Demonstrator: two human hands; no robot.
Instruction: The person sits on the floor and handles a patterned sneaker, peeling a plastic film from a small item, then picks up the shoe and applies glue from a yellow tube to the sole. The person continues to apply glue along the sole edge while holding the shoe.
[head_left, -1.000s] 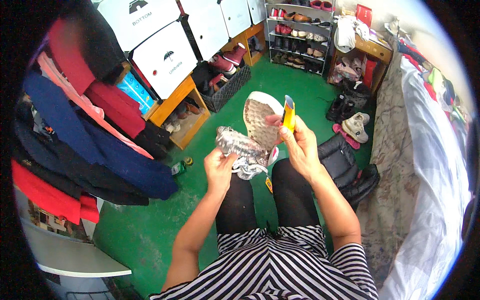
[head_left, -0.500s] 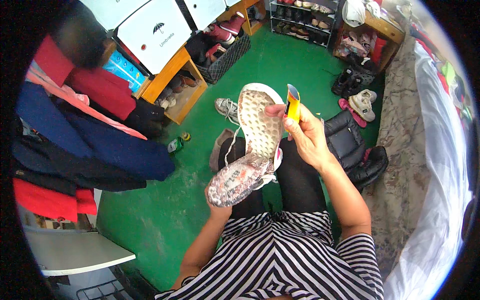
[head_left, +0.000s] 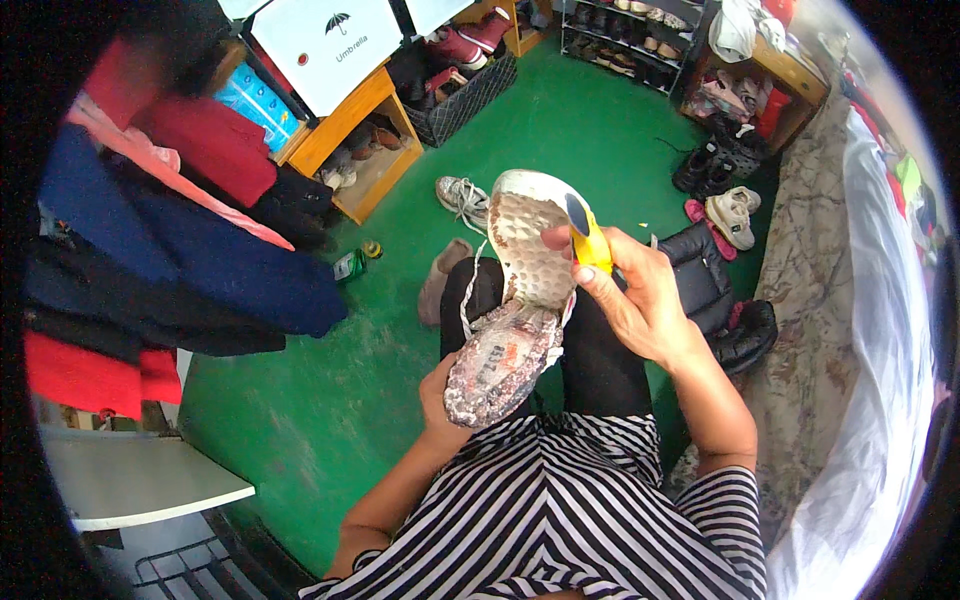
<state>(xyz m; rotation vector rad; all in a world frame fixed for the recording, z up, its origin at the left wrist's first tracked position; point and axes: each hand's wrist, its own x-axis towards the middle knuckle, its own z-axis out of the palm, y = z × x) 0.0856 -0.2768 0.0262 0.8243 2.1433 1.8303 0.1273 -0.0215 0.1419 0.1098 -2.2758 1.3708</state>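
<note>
A shoe with its sole peeled back hangs over my lap. The pale loose sole stands up with its dimpled inner face showing, still joined to the body at one end. Rough residue covers the exposed underside of the shoe body. My left hand is closed around the body's left side, its fingers partly hidden behind it. A small yellow tube with a dark, flattened end is pinched in my right hand, right beside the sole. One fingertip of that hand reaches across the sole's inner face.
On the green floor ahead lie a grey sneaker and a beige shoe. A green bottle lies to the left, near hanging clothes. A black padded item is by my right knee, with white shoes beyond.
The shoe has shifted slightly right and its underside has turned more upright. My right hand has moved a little right and down, with the tube's flat end tilting left toward the sole.
</note>
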